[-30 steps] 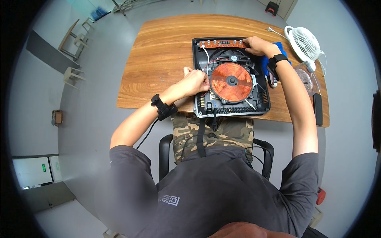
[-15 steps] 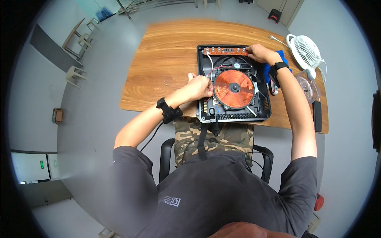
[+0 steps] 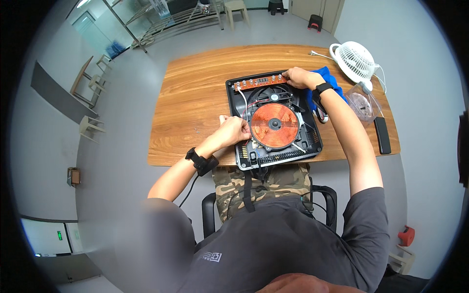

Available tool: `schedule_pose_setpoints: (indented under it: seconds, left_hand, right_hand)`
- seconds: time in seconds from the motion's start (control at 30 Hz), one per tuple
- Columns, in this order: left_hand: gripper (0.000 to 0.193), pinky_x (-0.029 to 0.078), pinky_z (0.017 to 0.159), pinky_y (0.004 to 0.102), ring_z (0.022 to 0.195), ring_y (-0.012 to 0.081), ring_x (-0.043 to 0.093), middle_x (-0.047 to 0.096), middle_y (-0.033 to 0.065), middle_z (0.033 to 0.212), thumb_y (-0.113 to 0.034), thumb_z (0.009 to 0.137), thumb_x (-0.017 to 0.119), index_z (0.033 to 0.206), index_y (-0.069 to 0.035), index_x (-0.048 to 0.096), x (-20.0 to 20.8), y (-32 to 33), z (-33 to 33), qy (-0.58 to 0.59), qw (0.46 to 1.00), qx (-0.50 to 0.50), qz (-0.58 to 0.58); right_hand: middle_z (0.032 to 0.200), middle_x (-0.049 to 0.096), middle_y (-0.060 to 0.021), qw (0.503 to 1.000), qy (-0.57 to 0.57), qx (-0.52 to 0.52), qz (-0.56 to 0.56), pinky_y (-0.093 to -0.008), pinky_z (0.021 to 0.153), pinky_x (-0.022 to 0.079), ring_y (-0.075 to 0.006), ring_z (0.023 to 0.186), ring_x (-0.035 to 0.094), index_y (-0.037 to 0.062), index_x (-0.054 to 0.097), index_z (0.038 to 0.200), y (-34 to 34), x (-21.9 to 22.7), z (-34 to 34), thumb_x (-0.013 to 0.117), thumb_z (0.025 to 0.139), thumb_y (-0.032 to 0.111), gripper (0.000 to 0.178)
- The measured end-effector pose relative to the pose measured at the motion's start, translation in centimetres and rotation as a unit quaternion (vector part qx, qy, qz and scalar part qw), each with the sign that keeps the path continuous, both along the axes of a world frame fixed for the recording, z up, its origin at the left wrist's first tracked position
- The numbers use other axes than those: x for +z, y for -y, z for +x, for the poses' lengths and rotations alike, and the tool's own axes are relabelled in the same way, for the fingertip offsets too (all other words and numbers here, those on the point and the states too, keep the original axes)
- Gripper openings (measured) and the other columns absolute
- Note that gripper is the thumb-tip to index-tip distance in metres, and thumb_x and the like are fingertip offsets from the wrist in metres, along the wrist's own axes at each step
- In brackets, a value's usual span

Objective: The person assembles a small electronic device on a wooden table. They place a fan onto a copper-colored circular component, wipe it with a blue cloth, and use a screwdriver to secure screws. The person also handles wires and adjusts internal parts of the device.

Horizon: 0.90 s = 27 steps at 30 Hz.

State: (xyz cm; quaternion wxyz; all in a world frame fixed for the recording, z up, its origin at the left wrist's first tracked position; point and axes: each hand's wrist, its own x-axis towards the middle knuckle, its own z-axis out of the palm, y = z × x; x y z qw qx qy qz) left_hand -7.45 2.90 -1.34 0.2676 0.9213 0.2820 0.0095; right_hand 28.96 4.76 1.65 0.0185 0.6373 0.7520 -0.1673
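An opened induction cooker (image 3: 232, 110), a black shell with its top off, lies at the table's front edge. In its middle sits a round copper coil (image 3: 266, 134). Along its far side runs a narrow orange circuit board (image 3: 259, 82) with several small round buttons. My left hand (image 3: 233, 131) reaches over the cooker's left wall, its fingertips pinched together beside the coil; what lies between them is hidden. At the board's right end, my right hand (image 3: 299, 78) has its fingers closed on the corner. White and red wires run between board and coil.
Right of the cooker lie a blue cloth (image 3: 322, 75) and a partly covered remote control (image 3: 321, 115). Farther right are a white fan (image 3: 355, 61), a clear plastic container (image 3: 359, 106) and a black oblong box (image 3: 382, 135). Small scraps (image 3: 197, 130) lie on the wooden table (image 3: 185, 102).
The whole view has tilted and shifted, so the table and cooker appear turned and lower. Both hands stay at the same places on the cooker.
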Motion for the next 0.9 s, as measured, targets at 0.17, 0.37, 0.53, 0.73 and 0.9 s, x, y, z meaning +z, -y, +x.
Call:
schedule_pose_setpoints:
  seconds: [0.17, 0.37, 0.53, 0.73, 0.9]
  left_hand:
    - [0.022, 0.042, 0.079, 0.0365, 0.073, 0.0203, 0.072, 0.075, 0.0056, 0.077, -0.032, 0.081, 0.081, 0.082, -0.010, 0.077, 1.3, 0.2, -0.2, 0.020, 1.000, -0.015, -0.003]
    - [0.015, 0.057, 0.074, 0.0319, 0.079, 0.0198, 0.073, 0.076, 0.0124, 0.086, -0.015, 0.085, 0.077, 0.090, -0.001, 0.075, 4.0, -1.5, -1.2, 0.095, 0.992, 0.014, -0.083]
    - [0.016, 0.058, 0.080, 0.0344, 0.087, 0.0223, 0.073, 0.076, 0.0145, 0.092, -0.013, 0.085, 0.075, 0.097, -0.002, 0.077, 3.9, -8.1, -5.1, 0.090, 0.988, 0.124, 0.015]
    - [0.017, 0.058, 0.082, 0.0375, 0.088, 0.0277, 0.074, 0.076, 0.0173, 0.092, -0.010, 0.084, 0.076, 0.098, 0.000, 0.077, 0.9, -13.0, -8.0, 0.014, 0.977, 0.213, 0.011]
    - [0.020, 0.058, 0.079, 0.0383, 0.084, 0.0295, 0.073, 0.075, 0.0183, 0.089, -0.014, 0.083, 0.079, 0.096, 0.000, 0.077, -1.6, -14.3, -5.8, 0.014, 0.982, 0.185, 0.035]
  right_hand:
    - [0.103, 0.073, -0.0195, 0.999, 0.000, -0.009, 0.047, -0.0448, 0.088, 0.052, -0.0390, 0.102, 0.067, 0.0055, 0.069, 0.110, -0.1, -1.6, 0.9, 0.058, 0.087, 0.011, 0.026]
    - [0.101, 0.072, -0.0208, 0.998, -0.017, -0.013, 0.065, -0.0457, 0.086, 0.053, -0.0406, 0.099, 0.066, 0.0040, 0.068, 0.105, 0.2, -2.0, 1.0, 0.058, 0.087, 0.011, 0.022]
    - [0.102, 0.072, -0.0212, 0.999, -0.024, -0.013, 0.035, -0.0455, 0.088, 0.053, -0.0407, 0.101, 0.067, 0.0028, 0.068, 0.106, -0.1, -1.4, 0.4, 0.057, 0.086, 0.010, 0.023]
    - [0.109, 0.072, -0.0221, 1.000, -0.019, -0.021, 0.012, -0.0453, 0.094, 0.053, -0.0397, 0.107, 0.066, 0.0032, 0.069, 0.116, 0.3, -0.5, 0.2, 0.058, 0.088, 0.010, 0.031]
    - [0.119, 0.070, -0.0228, 1.000, -0.025, -0.017, 0.009, -0.0447, 0.100, 0.051, -0.0392, 0.115, 0.064, 0.0022, 0.065, 0.129, 0.1, -0.6, 0.7, 0.059, 0.092, 0.014, 0.039]
